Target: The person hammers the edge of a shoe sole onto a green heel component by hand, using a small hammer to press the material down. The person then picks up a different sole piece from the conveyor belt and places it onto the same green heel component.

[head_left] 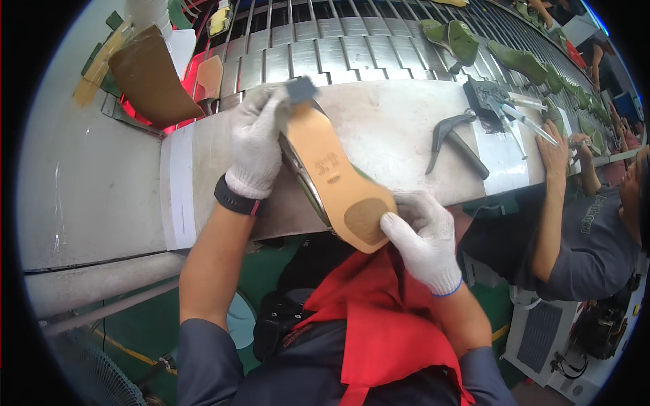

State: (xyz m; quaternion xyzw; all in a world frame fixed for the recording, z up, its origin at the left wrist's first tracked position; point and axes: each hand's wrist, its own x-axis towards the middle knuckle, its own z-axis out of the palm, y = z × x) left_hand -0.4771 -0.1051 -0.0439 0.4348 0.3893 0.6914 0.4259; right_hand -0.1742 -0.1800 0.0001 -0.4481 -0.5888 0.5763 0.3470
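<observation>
In the head view, the tan-soled heeled shoe is at the centre, its toe end reaching past the near edge of the workbench. The gloved left hand curls around the heel end; the gloved right hand pinches the forefoot, thumb on the sole. Pale benchtop stretches right to a hammer. A slatted metal conveyor borders the bench's far edge, upper centre. A co-worker's hand rests near syringes, upper right.

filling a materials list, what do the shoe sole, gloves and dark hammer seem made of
Shoe sole: likely leather or synthetic, by its smooth tan surface. Gloves: knitted fabric, perhaps cotton, matte white, ribbed cuffs. Hammer: probably metal, dull dark grey, slender curved shape.
</observation>
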